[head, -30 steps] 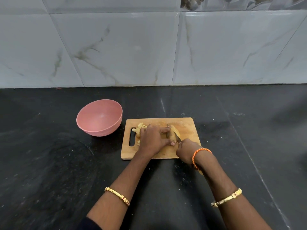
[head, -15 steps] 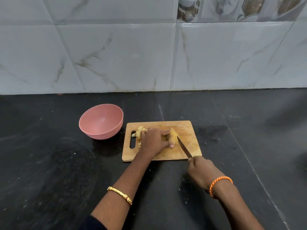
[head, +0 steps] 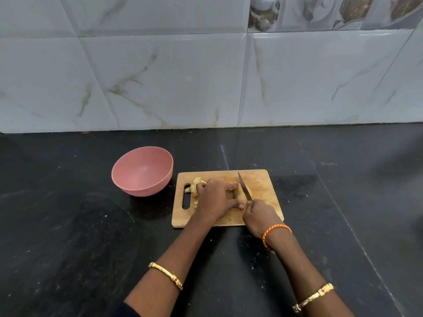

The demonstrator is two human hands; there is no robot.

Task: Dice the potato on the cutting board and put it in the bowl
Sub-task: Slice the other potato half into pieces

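From the head camera, I stand at a black stone bench (head: 68, 225) backed by a wall of white marbled tiles (head: 160, 76), dicing on a wooden cutting board (head: 258, 179) that lies at the centre of the view with its handle slot (head: 186, 196) at the 9 o'clock end.

My left hand (head: 214, 201) lies over the potato (head: 242, 193), fingers curled down onto it and thumb stretched toward 3 o'clock, pinning it to the board. Most of the potato is hidden under that hand; only a pale edge shows beside the blade. Cut potato pieces (head: 196, 183) lie at the 9 o'clock side of my left hand, between it and the slot, on the board.

My right hand (head: 258, 216) sits at the board's 5 o'clock corner, fingers wrapped tight round the handle of a knife (head: 244, 187). The blade runs from my fist toward 12 o'clock, its tip over the far part of the board, its edge against the potato just to the 3 o'clock side of my left fingertips.

A pink bowl (head: 128, 177) stands on the bench at the board's 10 o'clock, just beside it and not touching; I see nothing in it.

I wear a gold bangle (head: 167, 274) on my left forearm, an orange thread band (head: 275, 232) at my right wrist and a second gold bangle (head: 314, 297) further up that arm.
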